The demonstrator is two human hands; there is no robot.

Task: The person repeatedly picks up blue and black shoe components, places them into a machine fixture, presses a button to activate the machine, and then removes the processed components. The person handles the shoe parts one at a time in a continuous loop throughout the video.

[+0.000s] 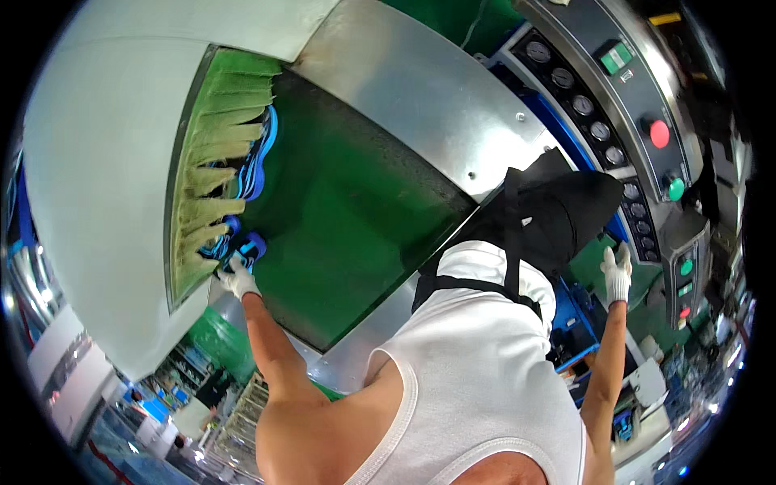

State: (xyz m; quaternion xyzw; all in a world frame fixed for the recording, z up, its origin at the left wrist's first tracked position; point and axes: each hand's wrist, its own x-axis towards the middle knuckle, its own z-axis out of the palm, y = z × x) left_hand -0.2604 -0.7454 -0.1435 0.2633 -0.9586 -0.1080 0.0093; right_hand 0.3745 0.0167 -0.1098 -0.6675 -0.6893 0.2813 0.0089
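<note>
My left hand (239, 280), in a white glove, reaches to the near end of a blue and black shoe (252, 246) on a green conveyor belt (347, 210). Its thumb and fingers look spread, with the fingertips at the shoe; whether they press on it I cannot tell. Another blue shoe (217, 242) lies beside it, partly under a fringed yellow-green curtain (212, 174). Farther along, blue-soled shoes (257, 166) are half hidden by the strips. Out to the right, my gloved right hand (617, 275) is open, fingers apart, holding nothing, near a panel of gauges.
A white machine housing (105, 186) surrounds the curtained opening. Bare metal plate (404, 89) borders the belt. On the right, a control panel carries round gauges (583, 105), a red button (659, 133) and a green button (674, 189). Racks (242, 420) stand at lower left.
</note>
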